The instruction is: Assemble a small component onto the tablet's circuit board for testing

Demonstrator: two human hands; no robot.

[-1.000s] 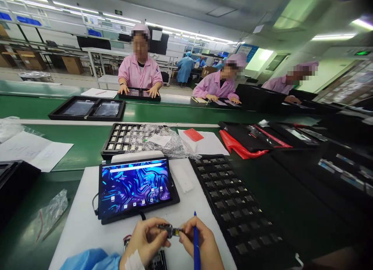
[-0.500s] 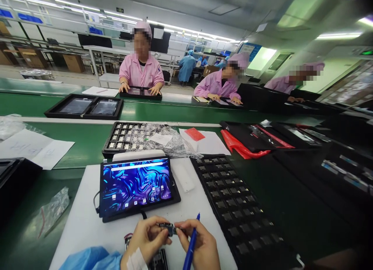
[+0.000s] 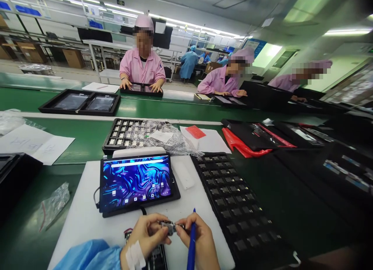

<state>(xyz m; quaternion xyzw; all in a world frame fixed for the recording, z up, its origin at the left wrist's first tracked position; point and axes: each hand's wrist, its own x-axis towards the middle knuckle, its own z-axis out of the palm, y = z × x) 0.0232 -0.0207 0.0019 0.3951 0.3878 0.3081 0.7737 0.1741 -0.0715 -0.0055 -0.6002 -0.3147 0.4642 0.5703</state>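
My left hand (image 3: 147,235), with white tape at the wrist, pinches a small dark and silver electronic module (image 3: 168,227). The fingertips of my right hand (image 3: 201,239) close on the module's other end. A blue pen (image 3: 192,243) is also held in my right hand, its tip pointing up. Partly hidden beneath my left hand lies an opened black device (image 3: 157,258) with its insides exposed. Just beyond my hands a lit tablet (image 3: 136,182) leans on a stand, with a cable at its left. All this is on a white foam mat (image 3: 75,219).
To the right lies a black tray (image 3: 230,196) with rows of small modules. Behind the tablet sits another parts tray (image 3: 118,132) under bubble wrap (image 3: 175,141). A plastic bag (image 3: 55,206) lies left. Co-workers in pink (image 3: 142,68) sit across the green bench (image 3: 145,107).
The camera view shifts slightly. Both hands keep hold of the module, which is turned a little, and the pen stands more upright. Across the bench, a co-worker's hands shift a little.
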